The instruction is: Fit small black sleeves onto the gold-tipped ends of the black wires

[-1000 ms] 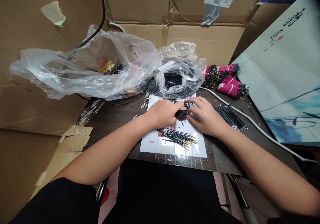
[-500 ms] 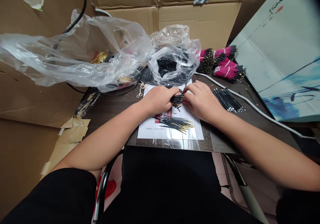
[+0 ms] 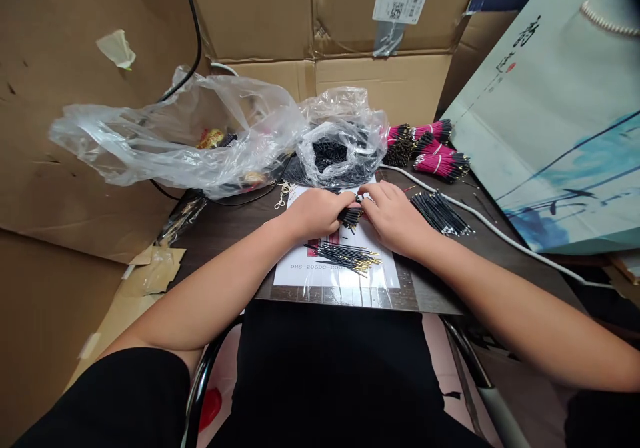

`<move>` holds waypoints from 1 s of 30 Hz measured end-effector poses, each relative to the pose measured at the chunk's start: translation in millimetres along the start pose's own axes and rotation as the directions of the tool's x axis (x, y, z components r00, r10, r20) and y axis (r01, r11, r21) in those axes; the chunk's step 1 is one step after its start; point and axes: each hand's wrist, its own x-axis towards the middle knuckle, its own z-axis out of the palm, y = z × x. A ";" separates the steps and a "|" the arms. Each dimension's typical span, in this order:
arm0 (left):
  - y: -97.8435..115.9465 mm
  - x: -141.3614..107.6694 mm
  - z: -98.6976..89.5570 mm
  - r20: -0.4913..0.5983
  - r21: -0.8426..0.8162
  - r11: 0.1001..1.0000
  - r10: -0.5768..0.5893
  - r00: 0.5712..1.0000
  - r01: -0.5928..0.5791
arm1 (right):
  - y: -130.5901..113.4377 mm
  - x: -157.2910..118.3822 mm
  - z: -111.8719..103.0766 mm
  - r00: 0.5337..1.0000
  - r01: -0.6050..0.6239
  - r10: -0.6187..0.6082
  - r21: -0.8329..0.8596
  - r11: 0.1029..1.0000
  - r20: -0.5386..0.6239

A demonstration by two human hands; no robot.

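While I sit at a dark table [image 3: 225, 255], flattened cardboard [image 3: 95, 155] walls off the far side and left, and a printed paper bag [image 3: 560, 121] leans at my right. Two crumpled plastic bags lie across the back of the table: the wider one [image 3: 150, 131] reaches left, and the other [image 3: 340, 148] holds a heap of short black wires. A white cable [image 3: 500, 231] curves along the table from behind my right hand toward the right edge, passing just beside a loose bundle of black wires [image 3: 440, 213]. Beyond that bundle lie magenta wire bundles [image 3: 440, 163], bound and tipped in black. In front of me is a white printed sheet [image 3: 335, 268], marked DRS-206DC, with a loose row of gold-tipped black wires [image 3: 345, 258] on it. Small metal clasps [image 3: 283, 195] sit just past its left corner. My left hand [image 3: 315, 213] and right hand [image 3: 395, 218] meet above the sheet, with a small bunch of black wires [image 3: 350, 218] between them. My left fingers [image 3: 333, 201] are curled tightly around the bunch, while my right fingers [image 3: 375, 198] are bent close against its far side, though I cannot tell whether they are gripping it.
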 end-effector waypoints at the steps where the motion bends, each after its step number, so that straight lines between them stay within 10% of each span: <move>1: 1.8 -0.3 0.3 0.004 0.011 1.000 0.008 1.000 -0.009 | -1.4 0.1 -2.9 1.000 -0.013 0.013 0.019 1.000 -0.012; 9: 5.8 -4.0 1.6 -0.018 -0.059 0.998 0.035 0.999 -0.036 | -7.6 0.0 -12.6 0.988 -0.065 0.097 0.250 0.966 -0.118; 18: 10.1 -6.9 0.9 -0.141 -0.294 0.956 -0.058 0.988 0.014 | -16.6 -0.5 -23.0 0.893 -0.212 0.438 0.758 0.617 -0.107; 30: 9.7 -5.7 -2.8 -0.095 -0.503 0.864 -0.038 0.995 -0.015 | -16.4 -3.7 -18.2 0.860 -0.178 0.501 0.860 0.477 -0.099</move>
